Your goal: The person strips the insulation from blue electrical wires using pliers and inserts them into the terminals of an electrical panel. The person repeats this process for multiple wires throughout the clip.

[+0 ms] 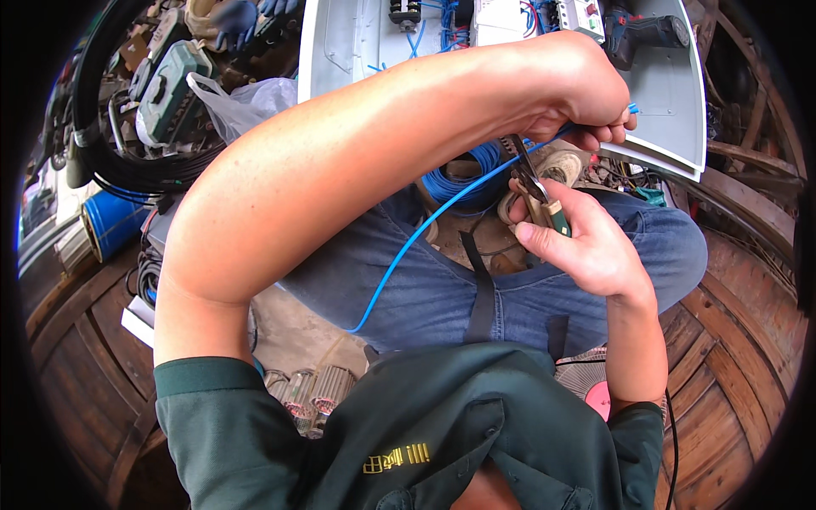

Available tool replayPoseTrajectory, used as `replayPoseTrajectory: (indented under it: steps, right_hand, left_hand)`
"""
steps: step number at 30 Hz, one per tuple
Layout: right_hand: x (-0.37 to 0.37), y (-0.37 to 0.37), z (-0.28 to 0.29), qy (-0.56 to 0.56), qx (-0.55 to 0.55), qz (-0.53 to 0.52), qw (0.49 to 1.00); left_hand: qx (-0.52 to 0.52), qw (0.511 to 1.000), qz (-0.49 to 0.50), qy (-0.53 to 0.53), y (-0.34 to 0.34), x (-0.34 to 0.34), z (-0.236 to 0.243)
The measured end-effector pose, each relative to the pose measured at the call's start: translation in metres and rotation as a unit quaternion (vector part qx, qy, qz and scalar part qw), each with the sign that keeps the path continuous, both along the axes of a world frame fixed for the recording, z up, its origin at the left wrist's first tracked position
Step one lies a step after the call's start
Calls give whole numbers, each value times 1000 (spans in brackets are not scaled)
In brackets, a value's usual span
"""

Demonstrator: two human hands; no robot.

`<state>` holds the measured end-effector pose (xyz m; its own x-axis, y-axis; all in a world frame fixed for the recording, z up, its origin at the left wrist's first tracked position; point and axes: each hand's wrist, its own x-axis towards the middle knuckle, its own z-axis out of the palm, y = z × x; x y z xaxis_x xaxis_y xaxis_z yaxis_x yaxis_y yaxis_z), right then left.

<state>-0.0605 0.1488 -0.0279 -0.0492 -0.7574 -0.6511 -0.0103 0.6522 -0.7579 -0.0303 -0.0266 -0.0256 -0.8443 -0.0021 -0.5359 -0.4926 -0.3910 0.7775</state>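
My left arm reaches across to the upper right, and its hand [595,98] is closed around a blue wire [408,248]. Short blue ends stick out past the curled fingers. From there the wire runs down to the left over my jeans, its lower end near my left thigh. Below, my right hand [582,242] grips pliers [530,180] with dark metal jaws and green-and-cream handles. The jaws point up beside the wire, close to my left hand; whether they touch it I cannot tell.
Ahead is an open grey metal box [671,127] holding wired electrical parts and a cordless drill [637,36]. A blue wire coil [463,183] lies between my legs. Black cable coils [110,166], a clear plastic bag [242,104] and a green case [174,93] stand at the left.
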Motion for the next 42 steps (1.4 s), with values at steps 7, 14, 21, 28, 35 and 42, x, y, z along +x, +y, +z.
replayPoseTrajectory:
  steps: [7,14,21,28,35,42]
  right_hand:
    - [-1,0,-1,3,-7,5,1000]
    - [2,-4,0,55,9,4,998]
    - [0,-8,6,124,28,55,990]
    - [-24,12,10,119,-117,172,971]
    - [-150,36,44,-20,-391,-170,905]
    - [-183,-35,33,-74,-305,-328,891]
  left_hand:
    - [-11,1000,-3,13,1,0,-1]
    - [-37,999,-4,3,3,-3,-5]
    - [-63,997,-39,-3,-2,2,-1]
    - [-198,965,80,153,-30,16,25]
    - [-454,890,54,-1,-106,54,-12]
    - [-287,950,110,-62,-119,54,-37]
